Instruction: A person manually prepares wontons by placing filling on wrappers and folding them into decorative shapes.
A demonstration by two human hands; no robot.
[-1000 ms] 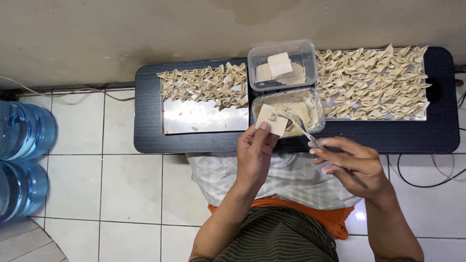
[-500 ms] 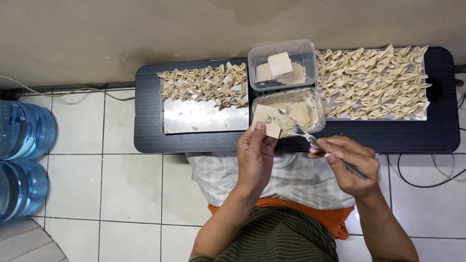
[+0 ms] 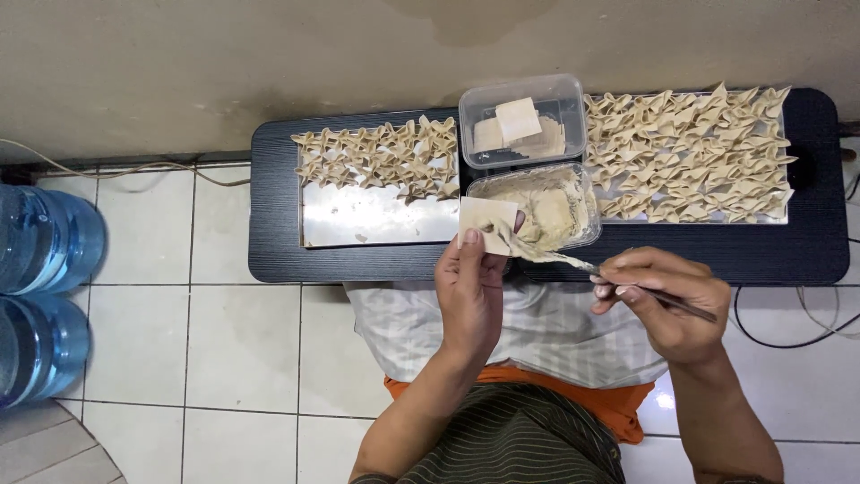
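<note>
since half a second ago the spoon [image 3: 573,262] has swung over from the filling tub [image 3: 546,208] and its tip now sits on the wrapper [image 3: 485,224], while the right hand [image 3: 667,300] has slid a bit closer in. the wrapper itself is a pale, thin square of dough, lying flat and open, one corner pointing up toward the tray, with a small smear of beige filling right where the spoon touches. it's held up just in front of the near edge of the low black table [image 3: 278,260], beside the tub. left hand [image 3: 468,291] has the fingers curled under it and the thumb pinning it from the top, so closed on the wrapper. right hand is pinched shut around the spoon handle, fingers bunched. behind the tub there's a second clear container with a stack of wrappers [image 3: 520,125]. folded dumplings [image 3: 690,152] fill the right tray, and a smaller batch [image 3: 381,157] covers the far part of the shiny left tray [image 3: 376,220]. two blue water jugs [image 3: 40,296] on the tiled floor at left.
</note>
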